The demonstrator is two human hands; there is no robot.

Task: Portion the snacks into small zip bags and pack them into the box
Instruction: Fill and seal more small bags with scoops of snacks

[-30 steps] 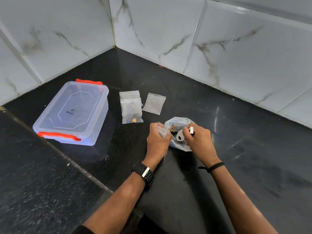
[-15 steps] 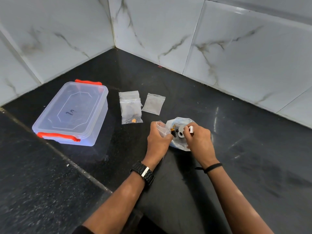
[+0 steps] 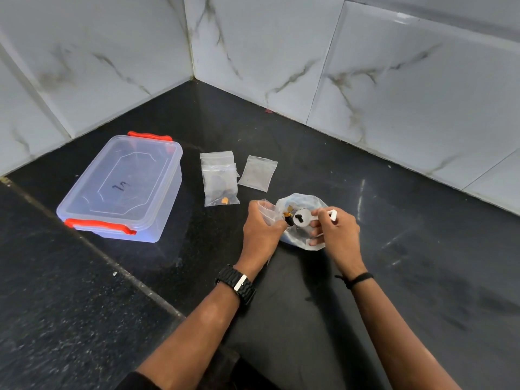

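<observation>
**Two hands at the snack bag**

Lidded clear box (image 3: 121, 187) sits left on the black counter (image 3: 422, 277). Right hand (image 3: 336, 230) pinches a white scoop (image 3: 302, 217) over the snack bag (image 3: 306, 199); left hand (image 3: 261, 229) grips a small zip bag (image 3: 268, 208).

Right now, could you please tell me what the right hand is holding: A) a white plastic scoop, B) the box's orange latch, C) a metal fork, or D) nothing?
A: the right hand pinches the handle of a white plastic scoop over the open snack bag.
</observation>
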